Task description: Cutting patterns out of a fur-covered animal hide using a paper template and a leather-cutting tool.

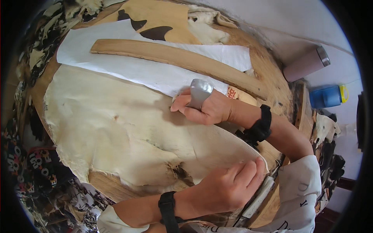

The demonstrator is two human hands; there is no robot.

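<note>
A large pale cream hide (101,112) lies with its inner side up across a wooden work surface. My left hand (229,186) is closed on the hide's near right edge, pinching it between the fingers. Over the hide's far right edge, my right hand (210,108) is wrapped round a tool with a rounded silver metal end (201,92). The tool's lower part is hidden by the hand. Just beyond the right hand are a white sheet (77,46) and a long wooden strip (155,52) lying across it.
At the back lies tan leather (167,19) with dark pieces on it. A pink flask (305,66) and a blue bottle (325,96) stand by the wall. A grey block (259,196) sits right of my left hand. Hide scraps (70,211) pile up at left.
</note>
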